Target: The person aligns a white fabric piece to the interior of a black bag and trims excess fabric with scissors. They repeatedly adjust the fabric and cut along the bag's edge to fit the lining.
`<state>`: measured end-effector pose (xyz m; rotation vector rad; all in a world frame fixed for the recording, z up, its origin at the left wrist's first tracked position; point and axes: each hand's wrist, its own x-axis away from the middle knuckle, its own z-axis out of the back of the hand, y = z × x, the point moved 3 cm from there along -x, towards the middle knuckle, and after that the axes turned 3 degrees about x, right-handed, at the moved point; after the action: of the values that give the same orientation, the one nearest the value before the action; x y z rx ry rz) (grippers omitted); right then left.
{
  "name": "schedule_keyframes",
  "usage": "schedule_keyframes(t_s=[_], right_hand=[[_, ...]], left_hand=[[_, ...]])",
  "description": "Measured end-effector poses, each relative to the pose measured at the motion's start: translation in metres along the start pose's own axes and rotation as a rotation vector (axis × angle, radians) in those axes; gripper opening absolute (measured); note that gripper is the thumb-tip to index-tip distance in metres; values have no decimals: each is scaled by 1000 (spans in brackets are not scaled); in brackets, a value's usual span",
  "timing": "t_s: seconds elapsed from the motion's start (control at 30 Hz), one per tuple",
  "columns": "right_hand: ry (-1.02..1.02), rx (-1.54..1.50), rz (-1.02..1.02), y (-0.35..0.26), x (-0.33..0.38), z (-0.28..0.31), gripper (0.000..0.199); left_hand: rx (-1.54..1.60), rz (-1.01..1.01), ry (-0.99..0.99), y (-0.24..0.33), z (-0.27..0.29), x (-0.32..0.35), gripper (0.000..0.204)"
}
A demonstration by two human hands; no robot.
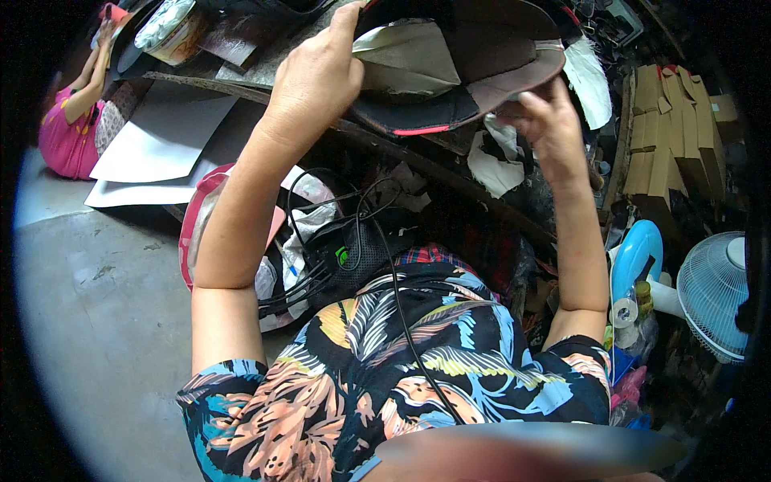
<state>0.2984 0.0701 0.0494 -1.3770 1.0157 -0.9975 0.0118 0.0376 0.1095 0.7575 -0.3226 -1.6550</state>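
Red-trimmed dark fabric (491, 76) is grasped by the left hand (319, 76), the right hand (552, 128) blurred, its hold unclear, while a tub (186, 46) holds crumpled white material (165, 22).

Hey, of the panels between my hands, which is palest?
The beige panel beside your left hand; the brown panel toward your right hand is clearly darker, and the rest look nearly black.

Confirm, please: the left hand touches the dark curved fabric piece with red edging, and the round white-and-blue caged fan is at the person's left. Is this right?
Not entirely: the head view shows the fan at the person's right. The left hand does touch the fabric piece.
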Motion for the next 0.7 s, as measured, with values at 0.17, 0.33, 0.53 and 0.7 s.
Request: schedule_keyframes(t_s=[0.17,0.33,0.53,0.7], right_hand=[[278,355,442,-40,-7,31,70],[68,1111,761,-61,-10,-13,77],[-166,588,573,-16,-68,-44,61],[-72,264,365,29,-78,-30,51]], left_hand=[[-190,-234,136,-6,14,-26,45],[-387,-412,-152,8,16,-66,38],[-458,-896,333,38,-1,-67,17],[-466,-418,-301,-1,-53,-60,41]])
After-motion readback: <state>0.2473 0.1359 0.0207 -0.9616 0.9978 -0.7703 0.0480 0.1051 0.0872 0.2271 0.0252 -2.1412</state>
